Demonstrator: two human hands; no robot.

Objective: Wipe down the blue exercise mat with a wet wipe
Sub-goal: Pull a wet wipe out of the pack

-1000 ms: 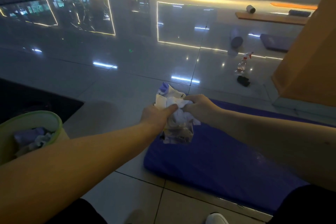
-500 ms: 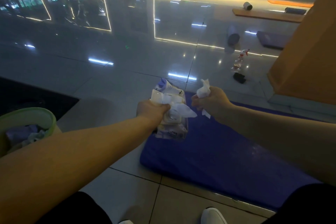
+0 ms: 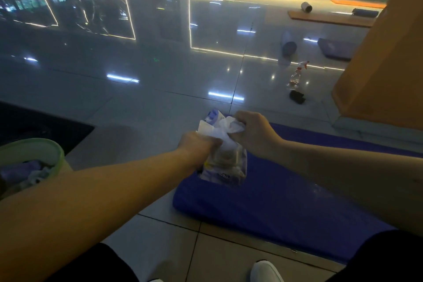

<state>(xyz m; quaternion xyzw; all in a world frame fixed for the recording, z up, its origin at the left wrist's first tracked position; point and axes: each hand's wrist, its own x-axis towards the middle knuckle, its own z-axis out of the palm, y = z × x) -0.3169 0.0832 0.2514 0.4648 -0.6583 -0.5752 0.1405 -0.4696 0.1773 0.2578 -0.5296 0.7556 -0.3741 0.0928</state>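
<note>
over the blue mat (image 3: 286, 201), right grip (image 3: 254, 135) again pinches a wipe (image 3: 232, 127) at the pack (image 3: 229, 165) left grip (image 3: 199, 146) clutches.

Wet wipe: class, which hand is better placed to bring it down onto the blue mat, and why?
Right. The right hand pinches the wet wipe above the blue mat; the left hand is busy gripping the wipe pack.

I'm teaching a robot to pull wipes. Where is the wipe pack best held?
Probably around its upper side, from the left, as the left hand grips the wipe pack: it hangs upright and soft, and its top opening is free for the right hand pinching the wipe.
</note>
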